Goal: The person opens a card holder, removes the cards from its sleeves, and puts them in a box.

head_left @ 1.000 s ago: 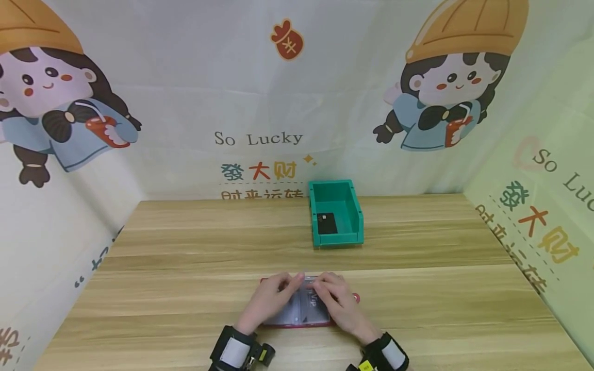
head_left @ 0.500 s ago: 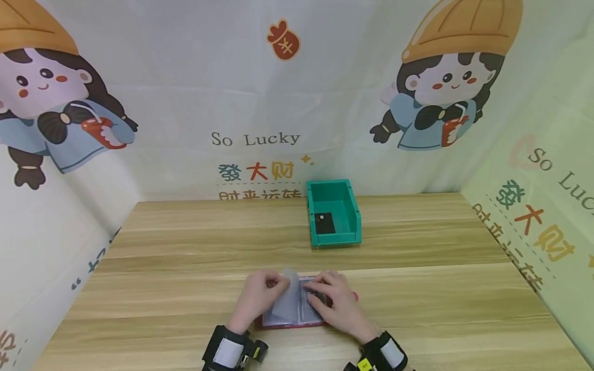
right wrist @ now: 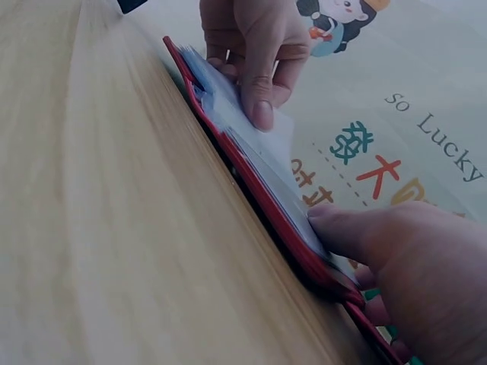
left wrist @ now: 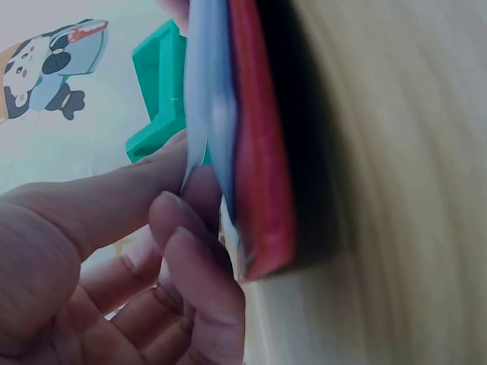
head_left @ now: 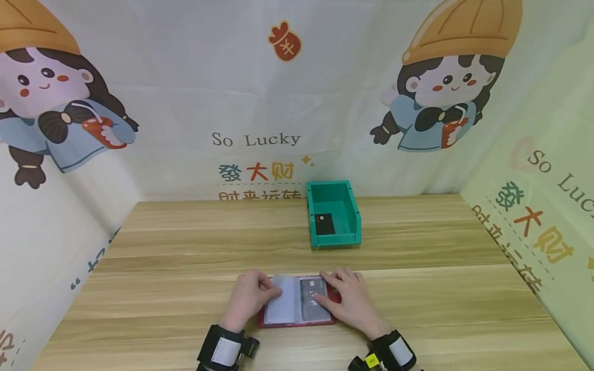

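Observation:
A red card holder (head_left: 297,325) lies spread on the wooden table, its clear plastic sleeves facing up. My left hand (head_left: 249,297) pinches a translucent sleeve page (head_left: 284,303) by its outer edge on the left side; in the left wrist view that page stands a little apart from those below. Under the right-hand sleeve a grey card (head_left: 313,312) shows through. With its thumb on this sleeve and its fingers round the right edge, my right hand (head_left: 351,299) holds the card holder. The red cover (right wrist: 251,182) shows beneath the stack in the right wrist view.
Behind the card holder stands a teal bin (head_left: 348,238) with a black card (head_left: 325,224) lying inside. A printed white cloth (head_left: 185,103) hangs along the table's back and sides. Both wrists wear black camera straps.
My left hand has turned a sleeve page over to the left and moved left with it. My right hand has shifted right, so the grey card is now in sight.

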`<state>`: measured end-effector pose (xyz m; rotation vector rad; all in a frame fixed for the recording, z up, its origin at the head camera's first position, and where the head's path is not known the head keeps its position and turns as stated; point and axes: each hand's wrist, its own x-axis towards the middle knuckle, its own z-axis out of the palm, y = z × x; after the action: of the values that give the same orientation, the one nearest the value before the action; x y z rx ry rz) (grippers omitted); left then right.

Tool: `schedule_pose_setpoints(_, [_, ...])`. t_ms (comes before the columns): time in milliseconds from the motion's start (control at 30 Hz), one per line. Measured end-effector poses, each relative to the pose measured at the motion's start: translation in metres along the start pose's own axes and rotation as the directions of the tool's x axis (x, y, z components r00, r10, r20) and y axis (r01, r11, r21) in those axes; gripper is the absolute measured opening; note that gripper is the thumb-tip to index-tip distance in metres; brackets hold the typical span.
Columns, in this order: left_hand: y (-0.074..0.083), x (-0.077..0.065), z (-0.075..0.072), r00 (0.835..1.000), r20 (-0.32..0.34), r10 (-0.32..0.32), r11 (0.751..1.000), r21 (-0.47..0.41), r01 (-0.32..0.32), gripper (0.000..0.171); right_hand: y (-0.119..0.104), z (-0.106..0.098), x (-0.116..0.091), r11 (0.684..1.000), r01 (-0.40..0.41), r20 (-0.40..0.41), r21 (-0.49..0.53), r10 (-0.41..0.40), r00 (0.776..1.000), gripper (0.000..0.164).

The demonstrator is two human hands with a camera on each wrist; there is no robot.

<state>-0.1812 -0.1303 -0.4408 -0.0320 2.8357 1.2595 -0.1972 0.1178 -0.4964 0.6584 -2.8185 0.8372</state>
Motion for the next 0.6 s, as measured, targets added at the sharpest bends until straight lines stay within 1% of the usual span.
schedule_pose_setpoints(133, [0.000, 0.000, 0.000, 0.999, -0.016, -0.029, 0.999, 0.035, 0.030, 0.015, 0.001, 0.000, 0.000, 1.000, -0.005, 0.012, 0.006, 0.005, 1.000, 0.054])
schedule_pose_setpoints(200, [0.001, -0.001, 0.001, 0.999, -0.029, -0.025, 0.998, 0.060, 0.027, 0.019, 0.001, 0.000, 0.000, 1.000, -0.010, 0.016, 0.005, 0.010, 1.000, 0.054])
schedule_pose_setpoints(267, [0.002, -0.001, 0.003, 0.999, -0.053, 0.004, 0.996, 0.088, 0.001, 0.028, 0.001, 0.000, 0.001, 1.000, -0.018, 0.016, 0.006, 0.018, 1.000, 0.055])
schedule_pose_setpoints(333, [0.004, -0.002, 0.006, 0.995, -0.078, 0.057, 0.991, 0.126, -0.047, 0.037, 0.001, 0.000, 0.001, 1.000, -0.026, 0.016, 0.003, 0.026, 1.000, 0.056])
schedule_pose_setpoints(367, [0.004, -0.002, 0.008, 0.991, -0.088, 0.096, 0.986, 0.147, -0.082, 0.039, 0.000, 0.000, 0.001, 1.000, -0.028, 0.016, 0.002, 0.028, 0.999, 0.056])
schedule_pose_setpoints(433, [0.007, -0.003, 0.013, 0.983, -0.092, 0.157, 0.975, 0.174, -0.140, 0.034, 0.000, 0.000, 0.001, 1.000, -0.031, 0.014, 0.002, 0.031, 0.999, 0.056])
schedule_pose_setpoints(500, [0.012, -0.004, 0.018, 0.978, -0.070, 0.194, 0.966, 0.188, -0.178, 0.021, 0.000, 0.000, 0.001, 1.000, -0.029, 0.011, -0.003, 0.029, 1.000, 0.056])
schedule_pose_setpoints(567, [0.016, -0.005, 0.022, 0.978, -0.027, 0.208, 0.962, 0.185, -0.200, 0.008, 0.000, 0.000, 0.001, 1.000, -0.026, 0.008, -0.009, 0.026, 1.000, 0.055])
schedule_pose_setpoints(600, [0.018, -0.005, 0.024, 0.979, -0.004, 0.201, 0.964, 0.181, -0.197, 0.005, 0.000, 0.001, 0.001, 1.000, -0.026, 0.006, -0.009, 0.026, 1.000, 0.055])
